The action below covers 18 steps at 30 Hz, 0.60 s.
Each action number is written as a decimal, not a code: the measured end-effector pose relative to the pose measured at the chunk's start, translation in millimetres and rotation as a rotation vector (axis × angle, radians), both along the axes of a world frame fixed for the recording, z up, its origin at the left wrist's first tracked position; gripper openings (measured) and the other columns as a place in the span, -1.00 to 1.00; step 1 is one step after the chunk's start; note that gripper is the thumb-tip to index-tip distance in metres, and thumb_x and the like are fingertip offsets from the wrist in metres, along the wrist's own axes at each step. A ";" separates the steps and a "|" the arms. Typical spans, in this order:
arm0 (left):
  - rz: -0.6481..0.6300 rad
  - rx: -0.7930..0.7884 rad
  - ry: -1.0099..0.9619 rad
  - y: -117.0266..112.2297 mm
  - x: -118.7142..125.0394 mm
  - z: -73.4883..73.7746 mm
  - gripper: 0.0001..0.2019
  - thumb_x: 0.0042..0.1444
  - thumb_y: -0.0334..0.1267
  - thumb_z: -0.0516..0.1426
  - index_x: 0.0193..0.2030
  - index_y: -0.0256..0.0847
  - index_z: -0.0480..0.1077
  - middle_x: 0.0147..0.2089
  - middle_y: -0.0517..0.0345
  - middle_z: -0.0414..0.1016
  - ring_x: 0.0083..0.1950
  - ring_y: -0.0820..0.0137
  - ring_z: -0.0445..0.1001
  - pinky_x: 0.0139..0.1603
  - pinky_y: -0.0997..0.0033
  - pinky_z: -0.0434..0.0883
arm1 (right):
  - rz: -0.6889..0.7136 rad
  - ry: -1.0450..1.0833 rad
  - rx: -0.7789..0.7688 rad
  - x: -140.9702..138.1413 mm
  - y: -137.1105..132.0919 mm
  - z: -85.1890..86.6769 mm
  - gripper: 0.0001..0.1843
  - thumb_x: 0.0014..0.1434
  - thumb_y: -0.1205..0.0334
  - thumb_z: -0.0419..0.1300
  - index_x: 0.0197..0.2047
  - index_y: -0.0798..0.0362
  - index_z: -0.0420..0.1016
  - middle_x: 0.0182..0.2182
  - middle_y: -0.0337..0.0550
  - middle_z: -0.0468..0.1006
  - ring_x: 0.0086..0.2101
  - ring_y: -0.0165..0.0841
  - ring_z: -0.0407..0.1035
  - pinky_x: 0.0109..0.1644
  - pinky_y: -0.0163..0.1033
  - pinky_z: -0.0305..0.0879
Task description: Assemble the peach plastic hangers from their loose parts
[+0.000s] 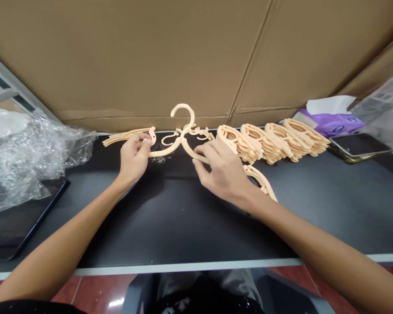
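A cream plastic clothes hanger point(183, 138) is held up over the black tabletop point(180, 218), its hook upward and its two arms spread to the sides. My left hand point(132, 160) pinches the end of the left arm between thumb and fingers. On the other side, my right hand point(223, 173) grips the right arm, whose end is hidden behind the fingers. Several loose cream hooks point(201, 132) lie behind the hanger. A few long cream pieces point(126, 136) rest past my left hand. Another cream hanger piece point(263, 181) lies partly under my right forearm.
Stacks of cream hanger pieces point(280, 141) lean along the back right. Beyond them are a purple tissue pack point(330, 123) and a phone point(362, 145). Clear plastic wrap point(29, 152) covers part of a dark tablet-like slab point(29, 222) at left. Brown cardboard point(134, 56) stands behind.
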<state>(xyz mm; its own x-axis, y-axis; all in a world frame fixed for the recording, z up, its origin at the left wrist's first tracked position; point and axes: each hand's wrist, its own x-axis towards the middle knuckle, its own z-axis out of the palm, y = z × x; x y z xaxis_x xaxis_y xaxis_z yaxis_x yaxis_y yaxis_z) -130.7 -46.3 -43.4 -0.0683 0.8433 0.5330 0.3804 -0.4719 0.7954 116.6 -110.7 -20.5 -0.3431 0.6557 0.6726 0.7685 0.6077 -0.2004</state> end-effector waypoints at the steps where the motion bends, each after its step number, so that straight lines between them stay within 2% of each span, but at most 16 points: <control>1: 0.007 -0.012 -0.012 -1.9 3.4 -0.1 -0.90 0.22 -0.18 0.16 -0.26 -0.14 0.40 -0.56 0.30 0.25 -0.58 0.49 0.13 -0.53 0.44 0.12 | 0.003 -0.006 0.032 0.1 -0.1 0.2 -0.79 0.31 0.35 0.05 -0.12 0.12 0.51 -0.20 0.05 0.56 -0.17 -0.18 0.38 -0.10 -0.10 0.29; 6: 0.001 -0.118 -0.132 -11.4 18.5 0.2 -0.88 0.21 -0.16 0.17 -0.26 -0.14 0.40 -0.58 0.32 0.20 -0.62 0.50 0.11 -0.58 0.47 0.07 | 0.017 -0.068 0.229 -0.9 -8.5 3.1 -0.79 0.33 0.32 0.06 -0.17 0.07 0.54 -0.23 0.04 0.59 -0.20 -0.15 0.38 -0.09 -0.03 0.27; 9: -0.019 -0.196 -0.226 -16.6 25.8 1.9 -0.91 0.20 -0.19 0.17 -0.26 -0.13 0.39 -0.61 0.35 0.15 -0.66 0.52 0.08 -0.63 0.49 0.05 | 0.143 -0.071 0.216 -9.2 -19.9 1.1 -0.78 0.33 0.30 0.08 -0.26 0.04 0.55 -0.32 -0.01 0.61 -0.30 -0.21 0.39 -0.18 -0.06 0.27; 11: -0.056 -0.221 -0.285 -20.8 30.4 3.7 -0.91 0.19 -0.19 0.18 -0.27 -0.13 0.37 -0.62 0.35 0.15 -0.68 0.54 0.05 -0.67 0.50 0.02 | 0.221 0.041 0.063 -17.7 -26.4 -3.1 -0.79 0.34 0.26 0.10 -0.27 0.07 0.55 -0.39 -0.07 0.59 -0.39 -0.30 0.39 -0.24 -0.12 0.30; 14: -0.117 -0.221 -0.320 -28.3 36.8 6.4 -0.86 0.17 -0.16 0.22 -0.27 -0.14 0.37 -0.60 0.35 0.19 -0.69 0.57 0.05 -0.70 0.53 0.03 | 0.231 0.372 -0.326 -28.6 -29.8 -8.8 -0.81 0.28 0.16 0.21 -0.14 0.09 0.53 -0.45 -0.19 0.57 -0.50 -0.42 0.36 -0.34 -0.22 0.34; 18: -0.187 -0.240 -0.295 -37.5 42.8 8.5 -0.76 0.14 -0.08 0.26 -0.26 -0.17 0.37 -0.59 0.36 0.21 -0.67 0.57 0.12 -0.69 0.55 0.10 | 0.232 0.831 -0.827 -33.5 -24.5 -7.4 -0.60 0.11 -0.05 0.35 -0.15 0.07 0.45 -0.48 -0.27 0.53 -0.54 -0.44 0.39 -0.50 -0.32 0.32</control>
<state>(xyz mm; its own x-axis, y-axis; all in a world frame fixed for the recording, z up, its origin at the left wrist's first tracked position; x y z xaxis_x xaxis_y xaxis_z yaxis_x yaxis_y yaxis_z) -87.9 -83.8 -34.9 -0.0229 0.9535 0.3004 0.0457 -0.2991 0.9531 83.0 -135.2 -27.8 -0.1703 0.9743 0.1477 0.1078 0.1674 -0.9800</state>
